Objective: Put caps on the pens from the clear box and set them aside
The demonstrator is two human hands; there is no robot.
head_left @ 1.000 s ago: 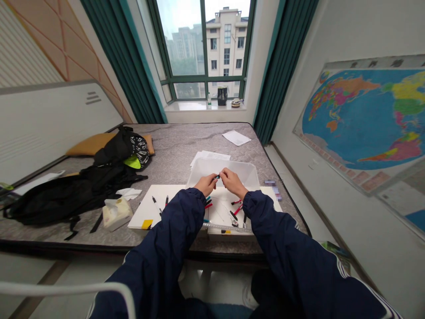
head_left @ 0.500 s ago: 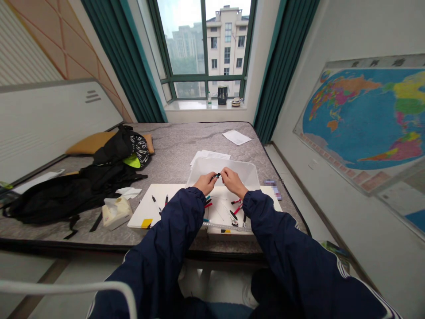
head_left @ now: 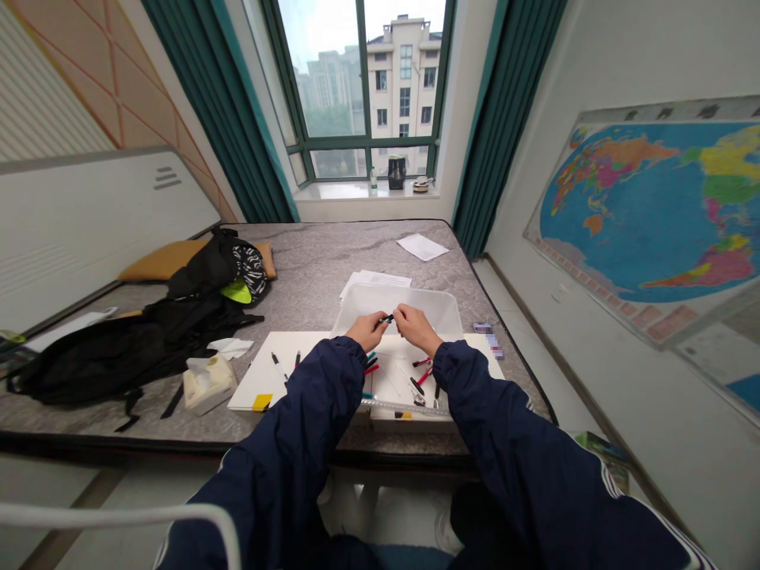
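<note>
My left hand (head_left: 368, 330) pinches a dark pen (head_left: 385, 319) with a small teal part, held above the front of a translucent white plastic bin (head_left: 436, 305). Closed on the pen's other end is my right hand (head_left: 416, 327), its fingertips hiding that tip. Below my hands, white boards or box lids (head_left: 385, 376) carry several pens and loose parts, among them a red pen (head_left: 424, 377) and a black piece (head_left: 416, 385). A clear ruler (head_left: 389, 405) lies along the near edge. My left sleeve covers some of the pens.
A tissue box (head_left: 209, 385) and a black backpack (head_left: 112, 352) lie to the left on the grey mattress (head_left: 321, 253). Paper sheets (head_left: 380, 279) are behind the bin, with another sheet (head_left: 423, 247) farther back. A partly blurred, phone-like object (head_left: 484, 328) lies right.
The pen has turned slightly between my fingers and shows a little more of its length. Both hands stay nearly in place, and the view has shifted a touch.
</note>
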